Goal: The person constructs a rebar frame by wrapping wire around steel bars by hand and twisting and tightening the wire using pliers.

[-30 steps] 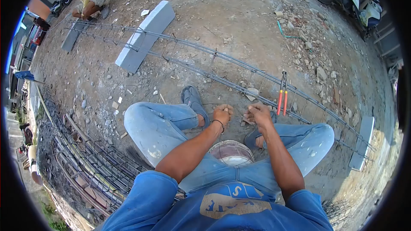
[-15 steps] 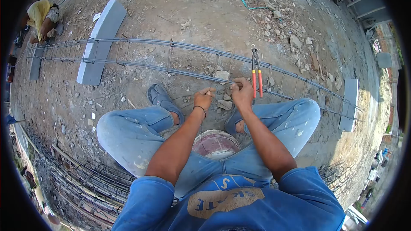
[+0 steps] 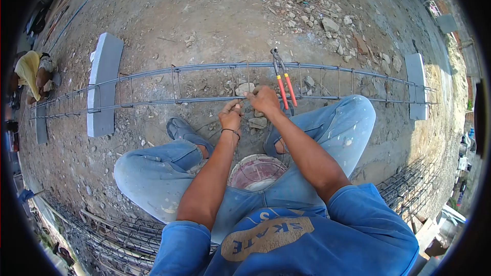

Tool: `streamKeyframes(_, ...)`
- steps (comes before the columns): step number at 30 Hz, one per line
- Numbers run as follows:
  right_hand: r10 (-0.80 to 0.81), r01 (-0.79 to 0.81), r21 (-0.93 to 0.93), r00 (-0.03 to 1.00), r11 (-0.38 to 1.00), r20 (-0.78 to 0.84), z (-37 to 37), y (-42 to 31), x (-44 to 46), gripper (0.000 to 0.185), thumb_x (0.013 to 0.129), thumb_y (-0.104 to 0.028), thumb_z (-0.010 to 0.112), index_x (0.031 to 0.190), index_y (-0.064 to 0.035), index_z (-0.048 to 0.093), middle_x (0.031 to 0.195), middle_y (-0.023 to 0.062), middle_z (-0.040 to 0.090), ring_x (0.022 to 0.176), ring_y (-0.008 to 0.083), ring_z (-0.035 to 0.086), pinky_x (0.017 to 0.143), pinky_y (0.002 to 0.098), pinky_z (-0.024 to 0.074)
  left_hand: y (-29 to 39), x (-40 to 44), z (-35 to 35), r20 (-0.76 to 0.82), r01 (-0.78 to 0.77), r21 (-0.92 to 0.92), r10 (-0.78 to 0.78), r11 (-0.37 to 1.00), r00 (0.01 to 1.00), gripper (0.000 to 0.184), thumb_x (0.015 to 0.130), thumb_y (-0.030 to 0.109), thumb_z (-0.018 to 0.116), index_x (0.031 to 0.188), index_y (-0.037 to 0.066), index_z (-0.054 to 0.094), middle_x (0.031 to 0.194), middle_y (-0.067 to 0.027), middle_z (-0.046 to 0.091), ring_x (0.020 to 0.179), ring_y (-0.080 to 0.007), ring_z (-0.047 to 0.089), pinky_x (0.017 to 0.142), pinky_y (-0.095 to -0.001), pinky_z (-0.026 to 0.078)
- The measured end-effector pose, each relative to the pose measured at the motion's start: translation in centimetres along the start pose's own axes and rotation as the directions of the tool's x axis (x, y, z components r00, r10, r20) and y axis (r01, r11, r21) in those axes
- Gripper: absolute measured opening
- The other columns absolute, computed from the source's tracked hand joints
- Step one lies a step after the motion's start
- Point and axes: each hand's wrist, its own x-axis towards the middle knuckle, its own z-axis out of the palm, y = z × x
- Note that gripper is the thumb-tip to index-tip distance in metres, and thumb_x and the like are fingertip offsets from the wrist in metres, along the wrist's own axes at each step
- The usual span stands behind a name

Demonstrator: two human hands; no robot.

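Note:
A long rebar cage [image 3: 199, 100] with thin stirrups lies crosswise in front of me. My left hand [image 3: 230, 116] is closed in a pinch just below its near bars. My right hand [image 3: 264, 100] is at the same bars, thumb and fingertips pressed together close to the left fingertips. Whatever is between the fingers is too small to make out. Just right of my right hand, a pair of pincers [image 3: 282, 83] with red and yellow handles rests against the cage, jaws pointing away from me.
Pale blocks [image 3: 105, 84] support the cage at the left, with another block [image 3: 418, 87] at the right end. A round pinkish bucket [image 3: 257, 171] sits between my legs. Another person [image 3: 33, 74] crouches at far left. Rubble [image 3: 330, 24] lies beyond; more rebar cages [image 3: 117, 240] are behind me.
My view has shifted and turned, so the cage appears more level. My hands have come closer together, with the left hand now up at the near bars.

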Motion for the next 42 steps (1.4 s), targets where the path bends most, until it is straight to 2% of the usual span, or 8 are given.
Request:
streamKeyframes(7, 0.091, -0.060, 0.233, 0.988, 0.971, -0.124, 3.5, 3.6, 2.7, 0.046, 0.076, -0.026, 0.087, 0.102, 0.0064, 0.070, 0.079, 0.0174, 0.070, 0.067, 0.0220, 0.067, 0.062, 0.0371, 0.0529, 0.5, -0.9, 1.4, 0.051, 0.194, -0.135, -0.188, 0.972, 0.981, 0.024, 0.096, 0.003, 0.061, 0.119, 0.005, 0.066, 0.085, -0.0018, 0.065, 0.063, -0.0098, 0.058, 0.050, -0.0206, 0.044)
streamKeyframes(17, 0.093, -0.092, 0.353, 0.996, 0.931, 0.012, 2.2, 3.3, 1.1, 0.038, 0.082, -0.023, 0.082, 0.102, 0.0053, 0.066, 0.075, 0.0146, 0.069, 0.063, 0.0229, 0.067, 0.060, 0.0380, 0.0532, 0.2, -0.3, 2.5, 0.118, 0.267, -0.365, -0.240, 0.892, 0.963, 0.018, 0.094, 0.004, 0.063, 0.112, 0.006, 0.065, 0.087, -0.0007, 0.062, 0.066, -0.0096, 0.056, 0.055, -0.0202, 0.044)
streamKeyframes(19, -0.153, 0.154, -0.017, 0.956, 0.988, -0.251, 0.9, 2.5, -0.2, 0.040, 0.081, -0.020, 0.080, 0.106, 0.0056, 0.063, 0.080, 0.0157, 0.071, 0.071, 0.0313, 0.069, 0.067, 0.0428, 0.0531, 0.7, -0.9, 3.0, 0.068, 0.242, -0.357, -0.233, 0.902, 0.970, 0.015, 0.093, 0.009, 0.066, 0.107, 0.006, 0.065, 0.084, 0.0001, 0.061, 0.066, -0.0092, 0.056, 0.054, -0.0203, 0.042)
streamKeyframes(23, -0.294, 0.165, -0.260, 0.741, 0.951, -0.604, -4.2, 1.0, -1.4, 0.042, 0.079, -0.022, 0.078, 0.108, 0.0040, 0.062, 0.096, 0.0240, 0.065, 0.098, 0.0398, 0.064, 0.083, 0.0496, 0.0492, 2.1, -2.1, 4.5, -0.116, 0.107, -0.163, -0.126, 0.981, 0.985, 0.020, 0.088, 0.023, 0.076, 0.097, 0.008, 0.065, 0.075, 0.0024, 0.059, 0.063, -0.0089, 0.054, 0.050, -0.0222, 0.039)
streamKeyframes(25, -0.254, 0.005, -0.401, 0.781, 0.916, -0.571, -5.2, 1.5, -2.0, 0.051, 0.078, -0.028, 0.080, 0.112, 0.0045, 0.059, 0.099, 0.0252, 0.061, 0.104, 0.0433, 0.059, 0.087, 0.0526, 0.0472, -0.4, -0.3, 4.7, -0.161, -0.016, -0.194, -0.016, 0.981, 0.987, 0.022, 0.087, 0.023, 0.078, 0.096, 0.007, 0.065, 0.075, 0.0006, 0.063, 0.062, -0.0102, 0.056, 0.048, -0.0258, 0.040)
streamKeyframes(29, -0.076, -0.063, -0.378, 0.936, 0.923, -0.342, -3.6, 5.0, -1.5, 0.052, 0.081, -0.033, 0.078, 0.111, 0.0042, 0.059, 0.101, 0.0298, 0.066, 0.100, 0.0467, 0.063, 0.085, 0.0537, 0.0488, -0.5, -0.5, 5.6, -0.142, 0.043, -0.422, -0.112, 0.906, 0.983, 0.020, 0.081, 0.006, 0.078, 0.094, 0.002, 0.064, 0.077, -0.0058, 0.067, 0.064, -0.0143, 0.059, 0.060, -0.0330, 0.047)
streamKeyframes(36, -0.260, 0.133, -0.535, 0.951, 0.834, -0.169, -8.3, 6.8, 0.9, 0.045, 0.089, -0.034, 0.067, 0.109, 0.0048, 0.055, 0.094, 0.0318, 0.066, 0.089, 0.0505, 0.064, 0.079, 0.0567, 0.0491, 1.2, -0.2, 5.9, -0.213, 0.032, -0.355, -0.114, 0.934, 0.970, 0.017, 0.078, 0.002, 0.079, 0.086, 0.002, 0.064, 0.077, -0.0074, 0.067, 0.064, -0.0155, 0.059, 0.058, -0.0335, 0.047)
streamKeyframes(42, -0.450, 0.403, -0.531, 0.892, 0.745, 0.045, -10.4, -6.6, -6.2, 0.033, 0.094, -0.021, 0.061, 0.111, 0.0066, 0.056, 0.088, 0.0315, 0.065, 0.083, 0.0478, 0.065, 0.073, 0.0537, 0.0510, -0.3, 0.5, 5.3, -0.140, 0.048, -0.308, -0.095, 0.950, 0.986, 0.016, 0.077, 0.000, 0.079, 0.084, 0.001, 0.064, 0.079, -0.0076, 0.068, 0.071, -0.0154, 0.061, 0.064, -0.0333, 0.049)
